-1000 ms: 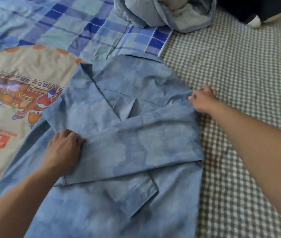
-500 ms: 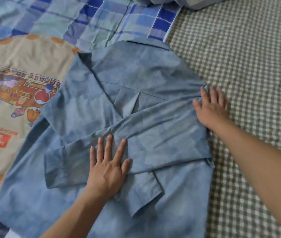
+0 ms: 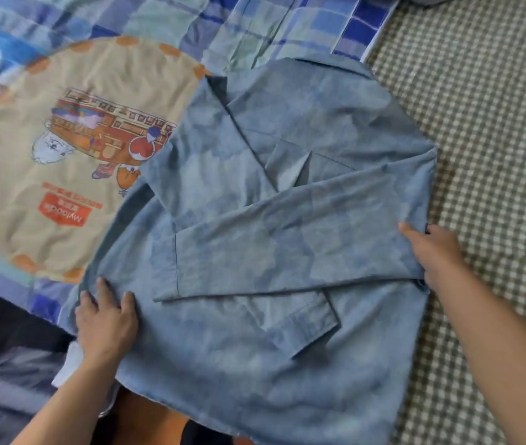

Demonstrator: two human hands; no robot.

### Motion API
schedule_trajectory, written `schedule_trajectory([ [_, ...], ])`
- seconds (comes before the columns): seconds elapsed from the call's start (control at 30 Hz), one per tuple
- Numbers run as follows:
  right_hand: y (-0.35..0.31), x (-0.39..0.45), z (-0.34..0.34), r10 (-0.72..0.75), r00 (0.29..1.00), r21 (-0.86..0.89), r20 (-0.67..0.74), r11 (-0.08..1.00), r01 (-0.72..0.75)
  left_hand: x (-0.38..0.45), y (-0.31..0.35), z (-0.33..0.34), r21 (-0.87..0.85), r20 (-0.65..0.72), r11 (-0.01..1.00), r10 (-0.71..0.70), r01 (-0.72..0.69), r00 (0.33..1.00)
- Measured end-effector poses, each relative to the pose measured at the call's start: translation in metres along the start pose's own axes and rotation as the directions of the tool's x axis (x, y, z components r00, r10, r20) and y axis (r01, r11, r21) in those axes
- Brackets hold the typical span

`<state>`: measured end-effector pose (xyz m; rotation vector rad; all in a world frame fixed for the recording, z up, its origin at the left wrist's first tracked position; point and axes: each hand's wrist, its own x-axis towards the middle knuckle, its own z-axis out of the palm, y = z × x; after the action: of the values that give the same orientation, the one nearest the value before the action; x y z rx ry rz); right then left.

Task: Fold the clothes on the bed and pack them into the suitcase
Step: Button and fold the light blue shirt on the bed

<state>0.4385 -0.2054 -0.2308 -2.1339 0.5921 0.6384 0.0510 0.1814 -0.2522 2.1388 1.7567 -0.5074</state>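
A blue denim shirt [image 3: 255, 252] is spread flat on the bed, back up, collar pointed away from the camera. Both of its 2 sleeves are folded across the back, the upper sleeve [image 3: 287, 245] lying over the cuff [image 3: 300, 322] of the lower one. The left hand [image 3: 105, 319] is laid flat on the shirt's left edge near the hem, fingers straight and slightly spread, nothing pinched. The right hand [image 3: 431, 255] is set at the shirt's right edge by the sleeve fold; its thumb lies on top of the cloth, while its fingers are hidden behind the edge, so whether the cloth is pinched cannot be told. To the left, a plaid blanket [image 3: 191, 24] with a round cartoon print [image 3: 72, 149] is partly covered by the shirt. To the right, a green-and-white checked sheet [image 3: 480, 107] is seen under the shirt's edge. A suitcase cannot be made out.
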Motion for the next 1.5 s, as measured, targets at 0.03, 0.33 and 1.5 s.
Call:
schedule_trajectory([
  [0.03,0.005,-0.005,-0.003,0.026,0.999,0.006,0.028,1.0,-0.026,0.005,-0.004,-0.007,-0.005,-0.06,1.0,0.008,-0.008,0.998],
  [0.33,0.014,-0.05,0.0,0.004,0.992,0.04,-0.13,0.999,0.001,0.057,-0.008,-0.077,0.012,0.007,0.992,0.126,-0.126,0.992],
  [1.5,-0.156,-0.016,0.072,-0.57,0.739,-0.765,0.36,0.273,0.583,0.096,0.111,-0.06,-0.417,0.117,0.908,0.107,-0.049,0.987],
])
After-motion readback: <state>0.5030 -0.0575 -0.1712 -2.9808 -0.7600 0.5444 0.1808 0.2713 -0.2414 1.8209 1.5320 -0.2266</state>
